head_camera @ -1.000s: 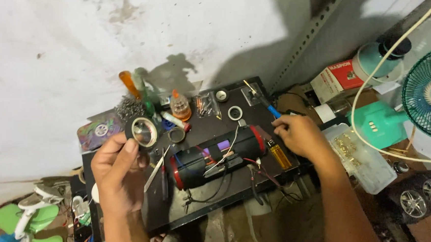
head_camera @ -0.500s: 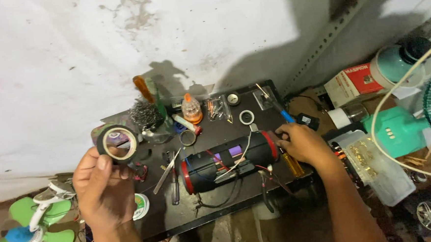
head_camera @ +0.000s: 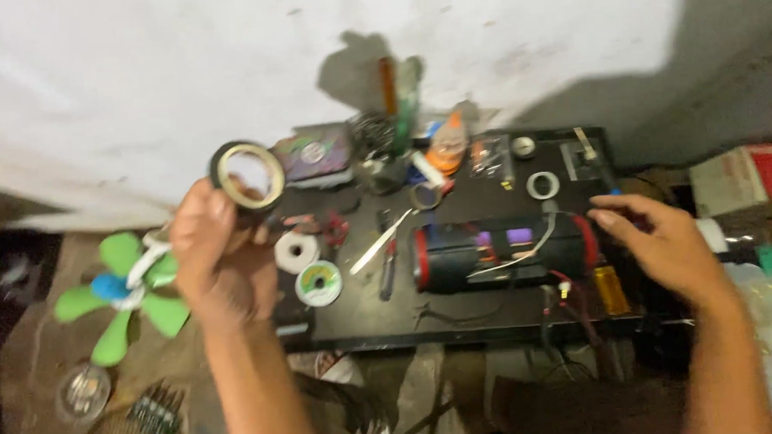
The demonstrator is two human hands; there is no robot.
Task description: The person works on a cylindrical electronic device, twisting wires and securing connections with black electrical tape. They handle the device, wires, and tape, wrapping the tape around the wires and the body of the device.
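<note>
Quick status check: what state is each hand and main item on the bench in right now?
left hand: raised, gripping tape roll
right hand: open, at the speaker's right end
cylindrical speaker: lying on its side, opened, wires out
green fan blade: detached, on floor
solder spool: lying flat

1 head camera, looking steeply down, near, over black worktable (head_camera: 462, 323) against white wall (head_camera: 132, 72).

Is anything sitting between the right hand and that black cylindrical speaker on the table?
Nothing visible. The right hand hovers open at the red-ringed right end of the black speaker, fingertips right by it. The left hand holds a tape roll off to the side.
</note>
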